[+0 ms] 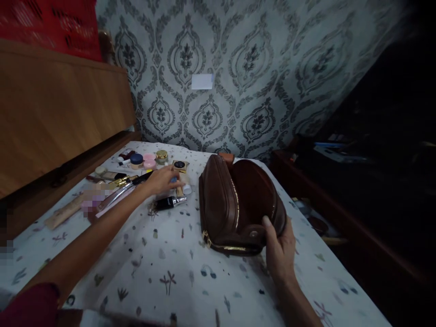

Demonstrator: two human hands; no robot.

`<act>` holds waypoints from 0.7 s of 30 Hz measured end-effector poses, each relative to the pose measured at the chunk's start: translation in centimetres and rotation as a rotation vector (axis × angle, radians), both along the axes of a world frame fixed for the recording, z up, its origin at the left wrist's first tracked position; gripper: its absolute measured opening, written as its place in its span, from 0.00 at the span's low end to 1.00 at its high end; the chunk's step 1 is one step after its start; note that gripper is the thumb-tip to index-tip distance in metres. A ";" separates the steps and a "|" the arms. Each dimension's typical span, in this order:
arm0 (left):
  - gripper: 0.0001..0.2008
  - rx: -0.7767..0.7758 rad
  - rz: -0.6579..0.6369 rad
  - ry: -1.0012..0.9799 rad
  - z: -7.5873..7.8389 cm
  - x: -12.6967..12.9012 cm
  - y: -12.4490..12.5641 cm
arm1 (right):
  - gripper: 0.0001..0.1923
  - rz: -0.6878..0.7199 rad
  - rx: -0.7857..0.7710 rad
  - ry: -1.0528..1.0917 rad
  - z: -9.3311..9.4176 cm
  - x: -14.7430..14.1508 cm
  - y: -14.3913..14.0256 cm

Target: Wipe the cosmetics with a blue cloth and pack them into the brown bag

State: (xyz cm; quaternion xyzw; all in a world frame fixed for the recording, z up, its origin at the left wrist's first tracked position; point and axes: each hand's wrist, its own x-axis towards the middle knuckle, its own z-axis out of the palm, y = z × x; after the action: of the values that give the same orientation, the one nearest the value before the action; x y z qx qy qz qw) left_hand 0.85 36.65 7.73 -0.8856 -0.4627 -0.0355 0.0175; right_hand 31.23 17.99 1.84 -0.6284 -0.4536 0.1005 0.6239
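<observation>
A brown leather pouch [235, 204] with a gold zip lies unzipped on the patterned white cloth [177, 272]. My right hand [281, 252] grips its near right edge, thumb on the flap. My left hand [164, 180] reaches across to a cluster of cosmetics, its fingers closing over a small bottle with a blue part [174, 180]. Whether the bottle is lifted is unclear. A black tube with a silver cap [170, 202] lies just in front of that hand. A gold-lidded box [180, 165] stands beside it.
Small jars [149, 160], pencils and a wooden comb [64, 212] lie along the far left of the cloth. A wooden headboard [61, 109] rises on the left, patterned wallpaper [245, 72] behind. A dark wooden shelf [340, 218] with clutter borders the right edge.
</observation>
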 end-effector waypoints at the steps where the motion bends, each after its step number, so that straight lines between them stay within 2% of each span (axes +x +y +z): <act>1: 0.25 0.004 -0.036 0.007 -0.5 -0.5 -1.8 | 0.31 -0.023 0.020 -0.001 0.2 -0.2 -0.1; 3: 0.25 0.009 -0.074 0.031 -1.4 -1.6 -4.6 | 0.30 -0.082 0.121 -0.027 0.9 -0.8 -0.7; 6: 0.22 0.029 -0.063 0.052 -2.1 -3.0 -6.4 | 0.24 -0.138 0.424 -0.166 2.4 -2.6 -2.3; 8: 0.19 0.043 -0.053 0.059 -1.9 -3.6 -6.5 | 0.21 -0.090 0.593 -0.271 3.4 -4.2 -3.6; 9: 0.17 0.049 -0.051 0.063 -1.8 -3.8 -6.4 | 0.20 -0.019 0.613 -0.319 3.7 -5.1 -4.2; 12: 0.14 0.058 -0.049 0.070 -1.3 -4.1 -5.9 | 0.21 0.277 0.465 -0.511 3.8 -8.1 -4.8; 15: 0.13 0.059 -0.064 0.065 -1.2 -4.2 -5.7 | 0.19 0.468 0.252 -0.670 2.6 -11.4 -2.6; 18: 0.15 0.056 -0.080 0.034 -1.5 -4.8 -5.8 | 0.23 0.527 0.010 -0.649 1.0 -14.6 1.8; 21: 0.15 0.054 -0.083 -0.024 -1.9 -5.8 -5.4 | 0.25 0.457 -0.205 -0.603 -0.2 -17.1 6.6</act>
State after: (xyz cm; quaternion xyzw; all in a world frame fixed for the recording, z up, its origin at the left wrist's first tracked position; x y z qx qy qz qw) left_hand -4.97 31.21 5.88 -0.9029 -0.4244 -0.0594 0.0341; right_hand 14.12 24.63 1.64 -0.5717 -0.7324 0.0926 0.3581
